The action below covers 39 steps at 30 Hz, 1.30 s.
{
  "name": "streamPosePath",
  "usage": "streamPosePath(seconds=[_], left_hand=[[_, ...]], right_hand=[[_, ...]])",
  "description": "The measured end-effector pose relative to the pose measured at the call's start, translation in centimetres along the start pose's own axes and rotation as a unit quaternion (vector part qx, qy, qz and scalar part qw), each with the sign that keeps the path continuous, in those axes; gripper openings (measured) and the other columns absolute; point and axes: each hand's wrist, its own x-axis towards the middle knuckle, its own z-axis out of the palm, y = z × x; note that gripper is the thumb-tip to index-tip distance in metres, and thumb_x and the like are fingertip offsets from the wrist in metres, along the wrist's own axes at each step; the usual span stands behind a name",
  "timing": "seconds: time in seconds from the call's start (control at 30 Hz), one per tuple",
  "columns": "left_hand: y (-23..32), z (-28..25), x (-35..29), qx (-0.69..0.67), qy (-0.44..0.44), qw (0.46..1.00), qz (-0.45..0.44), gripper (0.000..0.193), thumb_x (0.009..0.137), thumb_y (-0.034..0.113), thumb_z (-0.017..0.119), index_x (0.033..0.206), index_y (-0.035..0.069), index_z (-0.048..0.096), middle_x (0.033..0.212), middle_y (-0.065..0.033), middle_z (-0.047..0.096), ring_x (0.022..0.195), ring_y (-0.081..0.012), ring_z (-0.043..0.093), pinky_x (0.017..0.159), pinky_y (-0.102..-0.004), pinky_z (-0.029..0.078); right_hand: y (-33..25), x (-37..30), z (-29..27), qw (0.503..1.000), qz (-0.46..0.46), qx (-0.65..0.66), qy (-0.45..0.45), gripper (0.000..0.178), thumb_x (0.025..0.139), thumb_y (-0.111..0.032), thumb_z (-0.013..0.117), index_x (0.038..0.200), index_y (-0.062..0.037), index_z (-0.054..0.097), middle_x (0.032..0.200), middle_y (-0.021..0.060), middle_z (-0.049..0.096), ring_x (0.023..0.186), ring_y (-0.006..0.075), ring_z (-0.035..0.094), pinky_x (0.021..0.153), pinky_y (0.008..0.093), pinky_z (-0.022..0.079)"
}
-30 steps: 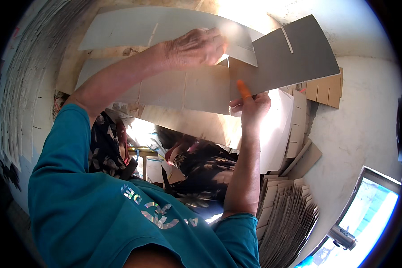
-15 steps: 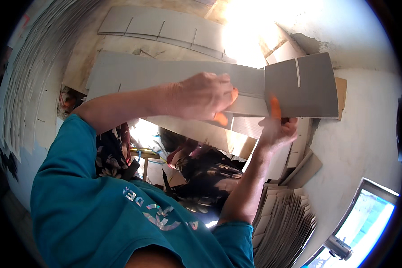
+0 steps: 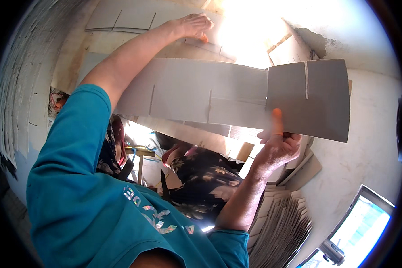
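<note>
A long grey cardboard strip [image 3: 183, 89] with slots cut in its near edge lies across the middle. At its right end stands an angled cardboard panel [image 3: 326, 107] slotted from the top; I cannot tell whether the two are one piece. My right hand [image 3: 279, 145] grips the near edge where they meet, its orange-covered thumb on the front face. Beyond the strip, my left hand [image 3: 195, 27] hovers over or touches another pale slotted cardboard strip [image 3: 129, 18]. Its thumb is apart from the bent fingers, with nothing visible between them.
A tall stack of cardboard sheets [image 3: 24, 80] rises at the left. More cardboard pieces [image 3: 283, 223] stand packed at the lower right, beside the wall [image 3: 366, 129]. Strong light washes out the far middle. A bright framed opening [image 3: 357, 228] is at the far lower right.
My left hand has left the middle strip and moved up and away to the far strip. The angled panel has shifted slightly right and down, with my right hand still on it.
</note>
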Motion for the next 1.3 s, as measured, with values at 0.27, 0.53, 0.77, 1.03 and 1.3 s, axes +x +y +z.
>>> streamPosePath(seconds=[0.27, 0.53, 0.77, 1.03, 1.3], left_hand=[[0.4, 0.4, -0.9, 0.052, 0.032, 0.997, 0.037, 0.040, 0.077, 0.027, 0.069, 0.099, -0.002, 0.053, 0.104, -0.0113, 0.056, 0.105, -0.0241, 0.051, 0.084, -0.0341, 0.047], [2.2, 0.7, -2.2, 0.054, -0.006, 0.997, 0.057, 0.024, 0.080, 0.020, 0.065, 0.082, -0.002, 0.055, 0.087, -0.0104, 0.060, 0.094, -0.0236, 0.055, 0.080, -0.0357, 0.049], [2.1, 1.3, -1.2, 0.213, 0.022, 0.969, 0.119, 0.005, 0.073, 0.000, 0.055, 0.074, -0.003, 0.051, 0.074, -0.0139, 0.059, 0.077, -0.0264, 0.059, 0.065, -0.0358, 0.053], [0.6, -0.4, -0.3, 0.085, 0.084, 0.991, 0.062, 0.008, 0.071, -0.002, 0.056, 0.077, -0.003, 0.051, 0.078, -0.0147, 0.058, 0.079, -0.0272, 0.059, 0.064, -0.0378, 0.050], [-1.5, -6.7, -2.5, 0.093, 0.389, 0.902, 0.165, 0.013, 0.075, 0.006, 0.056, 0.087, 0.003, 0.053, 0.079, -0.0136, 0.053, 0.080, -0.0304, 0.056, 0.070, -0.0405, 0.046]], right_hand=[[-0.6, 0.0, 0.2, 1.000, 0.007, -0.002, 0.000, 0.011, 0.082, -0.011, 0.069, 0.078, -0.0030, 0.062, 0.051, 0.0018, 0.055, 0.039, 0.0052, 0.044, 0.035, 0.0191, 0.030], [-0.7, 0.1, -0.2, 0.996, -0.013, -0.073, -0.047, 0.014, 0.086, -0.005, 0.053, 0.095, 0.0023, 0.061, 0.064, 0.0060, 0.063, 0.043, 0.0069, 0.053, 0.038, 0.0168, 0.037], [0.0, 0.2, -0.4, 0.998, -0.026, -0.036, -0.042, 0.013, 0.086, -0.010, 0.061, 0.094, 0.0014, 0.062, 0.057, 0.0043, 0.060, 0.041, 0.0060, 0.050, 0.039, 0.0161, 0.034], [-0.2, 0.1, -0.2, 0.999, 0.017, -0.017, -0.020, 0.014, 0.085, -0.013, 0.067, 0.085, -0.0007, 0.060, 0.057, 0.0035, 0.058, 0.041, 0.0065, 0.050, 0.038, 0.0170, 0.034], [-0.2, -0.2, -0.5, 0.998, 0.024, -0.047, -0.031, 0.022, 0.086, -0.019, 0.067, 0.089, 0.0008, 0.059, 0.063, 0.0050, 0.062, 0.042, 0.0066, 0.052, 0.039, 0.0173, 0.037]])
